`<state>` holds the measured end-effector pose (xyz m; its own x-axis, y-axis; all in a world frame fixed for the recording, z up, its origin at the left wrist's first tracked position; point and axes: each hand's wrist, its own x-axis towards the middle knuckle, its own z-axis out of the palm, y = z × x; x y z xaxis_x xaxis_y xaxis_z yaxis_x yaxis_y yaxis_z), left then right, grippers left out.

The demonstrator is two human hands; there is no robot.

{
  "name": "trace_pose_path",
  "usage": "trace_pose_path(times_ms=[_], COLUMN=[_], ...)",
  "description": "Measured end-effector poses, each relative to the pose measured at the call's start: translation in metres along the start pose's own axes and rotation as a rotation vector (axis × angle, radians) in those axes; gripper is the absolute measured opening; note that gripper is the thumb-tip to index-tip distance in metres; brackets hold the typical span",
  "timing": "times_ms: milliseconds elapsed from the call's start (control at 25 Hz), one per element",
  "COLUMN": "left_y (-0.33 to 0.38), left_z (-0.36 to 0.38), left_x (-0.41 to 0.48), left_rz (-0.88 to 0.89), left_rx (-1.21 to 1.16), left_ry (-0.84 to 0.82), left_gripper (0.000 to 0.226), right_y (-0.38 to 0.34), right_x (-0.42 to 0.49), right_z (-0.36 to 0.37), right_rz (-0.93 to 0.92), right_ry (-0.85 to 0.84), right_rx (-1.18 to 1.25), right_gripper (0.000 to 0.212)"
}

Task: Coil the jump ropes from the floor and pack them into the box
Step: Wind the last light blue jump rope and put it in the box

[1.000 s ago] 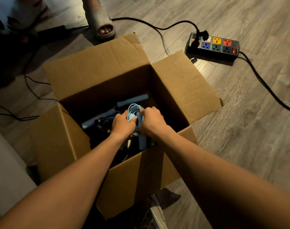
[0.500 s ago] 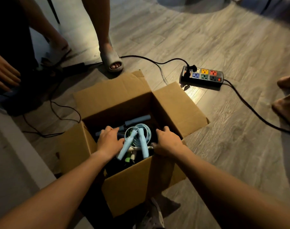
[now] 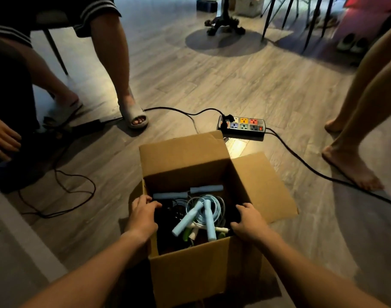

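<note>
Cardboard box [image 3: 183, 156] shadows are hiding the dark ropes [image 3: 175, 211] below, too tangled to count. One coiled blue jump rope [image 3: 216, 207] is lying untouched between two hands. The left hand [image 3: 143, 215] is curling over the left rim. Whether the right hand [image 3: 249, 221] is gripping is unclear. Four blue handles [image 3: 206, 188] are showing.

One box [image 3: 190, 270]. Inside it are four blue handles [image 3: 186, 218], one blue coil [image 3: 214, 207], and perhaps two green-tipped handles [image 3: 185, 234], though they are dim. One power strip [image 3: 242, 126] at one o'clock. Two slippers [image 3: 134, 117] at eleven, two bare feet [image 3: 350, 168] at three.
</note>
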<state>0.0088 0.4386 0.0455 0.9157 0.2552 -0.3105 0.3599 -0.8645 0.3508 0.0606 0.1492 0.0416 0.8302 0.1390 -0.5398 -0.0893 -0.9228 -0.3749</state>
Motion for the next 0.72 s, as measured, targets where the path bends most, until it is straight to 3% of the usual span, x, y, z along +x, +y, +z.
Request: trace_pose_path(times_ms=[160,240,360,480,600,680,720], left_y=[0.039,0.052,0.051,0.032,0.027,0.027,0.028], left_z=[0.004,0.002,-0.002,-0.01,-0.017,-0.025,-0.033], left_x=[0.027,0.035,0.038,0.036,0.027,0.022,0.019], left_rz=[0.207,0.246,0.008,-0.35,-0.459,-0.436,-0.409], left_rx=[-0.098,-0.201,-0.305,-0.451,-0.565,-0.511,-0.491], left_ry=[-0.064,-0.03,0.034,-0.078,-0.19,-0.067,0.003], left_gripper=[0.057,0.059,0.079,0.101,0.094,0.069,0.056], right_y=[0.042,0.058,0.076,0.096,0.126,0.138,0.139], right_x=[-0.009,-0.014,-0.024,-0.033,-0.039,-0.041,-0.043], right_z=[-0.01,-0.02,-0.037,-0.056,-0.071,-0.074,-0.078], right_rz=[0.113,0.112,0.071,0.219,0.471,0.49,0.474], right_ry=[0.056,0.111,0.384,0.657,0.501,0.421,0.437], right_rx=[0.064,0.117,0.272,0.164,0.254,0.424,0.453], right_gripper=[0.069,0.058,0.033,0.038,0.075,0.08,0.073])
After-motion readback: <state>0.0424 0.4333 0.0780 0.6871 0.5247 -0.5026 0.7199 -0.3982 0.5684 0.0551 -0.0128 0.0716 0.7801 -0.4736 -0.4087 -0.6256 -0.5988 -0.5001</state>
